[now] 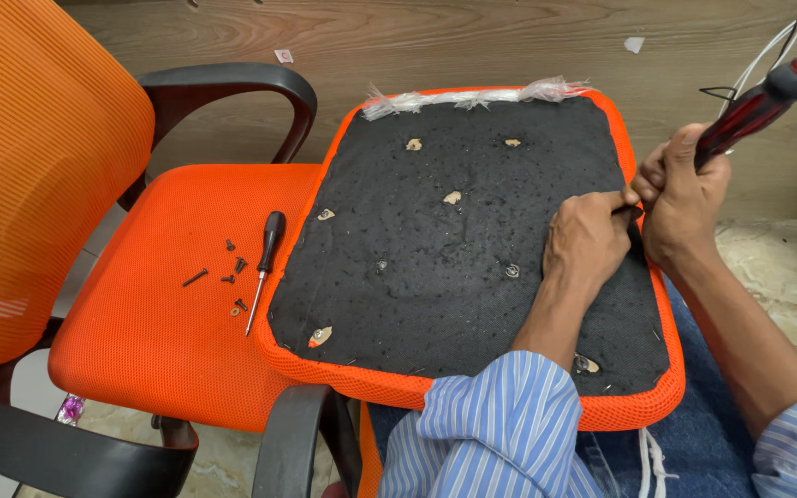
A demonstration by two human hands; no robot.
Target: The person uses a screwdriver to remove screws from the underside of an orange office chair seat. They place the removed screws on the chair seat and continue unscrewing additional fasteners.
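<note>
Red-handled screwdriver (756, 107) in right hand (684, 198)

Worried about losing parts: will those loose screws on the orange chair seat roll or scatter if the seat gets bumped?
The loose screws look small and light, so a bump would probably scatter them. The mesh chair seat looks grippy, likely slowing rolling. The round-shafted spare screwdriver beside them may roll.

an upturned orange seat cushion (640, 417) rests across my lap, its black fabric underside facing up, dotted with torn screw holes. my red-and-black-handled screwdriver (756, 106) stands tilted at the cushion's right edge, handle up and to the right, its tip hidden.
</note>
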